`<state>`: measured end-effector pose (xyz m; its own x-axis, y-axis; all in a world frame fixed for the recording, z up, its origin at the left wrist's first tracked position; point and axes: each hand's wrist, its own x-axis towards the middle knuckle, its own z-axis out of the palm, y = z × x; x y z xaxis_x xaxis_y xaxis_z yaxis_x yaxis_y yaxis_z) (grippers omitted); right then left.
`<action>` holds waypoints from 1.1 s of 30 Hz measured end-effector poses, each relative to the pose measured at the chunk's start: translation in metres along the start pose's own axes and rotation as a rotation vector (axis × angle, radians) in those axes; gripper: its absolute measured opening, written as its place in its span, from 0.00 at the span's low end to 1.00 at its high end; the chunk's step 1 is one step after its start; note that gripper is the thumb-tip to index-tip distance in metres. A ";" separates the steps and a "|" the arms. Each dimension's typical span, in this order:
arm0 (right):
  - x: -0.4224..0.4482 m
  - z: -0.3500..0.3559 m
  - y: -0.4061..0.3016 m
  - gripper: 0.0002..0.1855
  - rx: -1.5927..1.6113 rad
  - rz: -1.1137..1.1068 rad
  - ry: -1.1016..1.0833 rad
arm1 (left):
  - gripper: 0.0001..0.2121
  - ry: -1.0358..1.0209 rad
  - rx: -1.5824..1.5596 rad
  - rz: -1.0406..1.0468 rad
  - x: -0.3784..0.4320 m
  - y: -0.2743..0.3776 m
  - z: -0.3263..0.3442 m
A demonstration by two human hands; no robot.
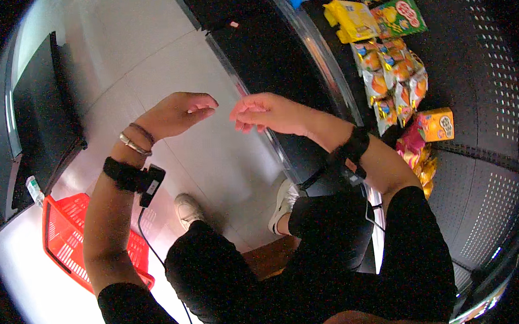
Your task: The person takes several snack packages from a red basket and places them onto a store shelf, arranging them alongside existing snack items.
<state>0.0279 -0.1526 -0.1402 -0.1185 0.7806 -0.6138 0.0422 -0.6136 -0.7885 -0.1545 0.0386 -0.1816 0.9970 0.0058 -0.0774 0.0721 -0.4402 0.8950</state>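
My left hand (186, 114) hangs in the air over the grey tiled floor (206, 160), its fingers loosely curled and nothing between them. Facing it, a short gap away, is my right hand (266, 114), empty too, with bent fingers slightly apart. It hovers above the edge of the black lower shelf (276, 60). Beyond my right forearm, on a black shelf board, lie several individually wrapped snacks (376, 83). A yellow packet (355, 21) and a green snack box (399, 16) lie past them. An orange box (436, 125) is nearer my right elbow.
A red plastic shopping basket (65, 229) stands on the floor by my left arm. At the left is another black shelf unit (41, 112). Perforated dark panels (492, 62) back the right shelf. A cable (146, 234) trails from the device on my left wrist.
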 end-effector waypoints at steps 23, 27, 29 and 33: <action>-0.326 0.049 -0.234 0.11 0.000 -0.072 0.742 | 0.13 0.272 0.062 -0.595 -0.227 0.283 -0.022; -0.411 0.055 -0.279 0.11 -0.008 -0.092 0.760 | 0.14 0.222 -0.017 -0.662 -0.264 0.344 -0.040; -0.446 0.063 -0.293 0.12 -0.084 -0.184 0.776 | 0.13 0.245 -0.062 -0.620 -0.293 0.358 -0.047; -0.505 0.068 -0.309 0.15 -0.132 -0.001 0.851 | 0.13 0.304 -0.038 -0.682 -0.317 0.435 -0.105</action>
<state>0.0070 -0.3657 0.4161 0.6634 0.6373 -0.3921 0.1640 -0.6351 -0.7548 -0.4361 -0.0605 0.2786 0.6944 0.5171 -0.5005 0.6726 -0.2191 0.7068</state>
